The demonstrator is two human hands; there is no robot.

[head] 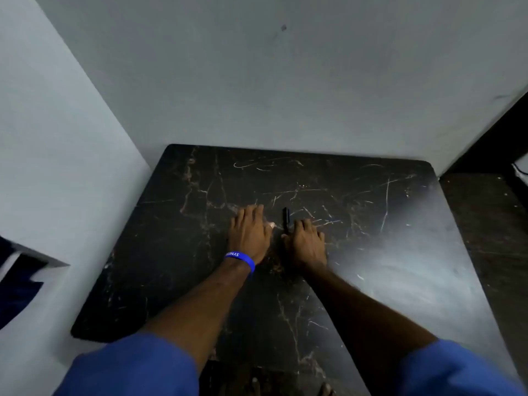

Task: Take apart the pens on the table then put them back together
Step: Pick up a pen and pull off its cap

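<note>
Both of the person's hands are down on the dark, marble-patterned bench [371, 224], which is pushed into a corner between two pale walls [257, 81]. The left hand [250, 234] lies palm down near the middle of the bench, its fingers [251, 214] stretched forward, close together and flat on the surface, clamped on nothing that I can make out; a small pale spot shows just beside its thumb, too blurred to tell what it is. A blue wristband [241, 259] with white lettering circles that wrist. The right hand [307, 244] rests just beside the left one, apart from it by a narrow gap, also knuckles up with the fingers [307, 224] curled down toward the bench. A black pen [285, 220] lies in that gap, pointing away from the person, its far end out in the open and its near end running in against the thumb side of the right hand; whether the thumb and forefinger are actually pinching it I cannot tell. Both forearms reach out from rolled blue sleeves [137, 367] at the bottom edge. The bench top is crossed with light veins and scratches, and glare washes over its right side.
</note>
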